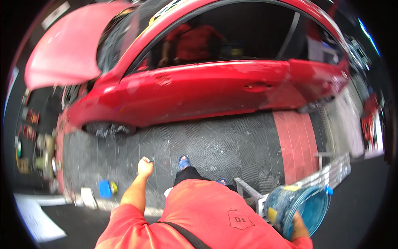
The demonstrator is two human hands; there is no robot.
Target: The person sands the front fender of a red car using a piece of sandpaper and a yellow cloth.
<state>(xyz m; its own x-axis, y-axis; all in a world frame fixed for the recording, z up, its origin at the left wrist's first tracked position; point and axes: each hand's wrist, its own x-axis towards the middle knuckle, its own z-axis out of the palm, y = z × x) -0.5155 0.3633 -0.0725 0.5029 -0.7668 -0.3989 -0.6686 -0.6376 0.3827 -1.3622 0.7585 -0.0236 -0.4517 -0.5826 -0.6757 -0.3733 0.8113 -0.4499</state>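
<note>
My left hand (145, 167) is held out low over the floor on the left, its fingers closed. A small dark bit shows beside the fingers, too small to name. On the right, my right hand (299, 227) grips the rim of a blue plastic bucket (278, 207) at my side. The bucket is tilted, its wide mouth turned to the right, with yellow patches on its scuffed wall. Ahead of me stands a red car (195, 93), side on, with its hood (70, 50) raised at the left. Neither hand touches the car.
A metal step bench (333, 170) stands at the right, beside the bucket. A blue and yellow container (106, 189) is on the floor at left, near a white object (88, 198). Equipment (44, 155) lines the far left. A red strip (295, 145) crosses the dark tiled floor.
</note>
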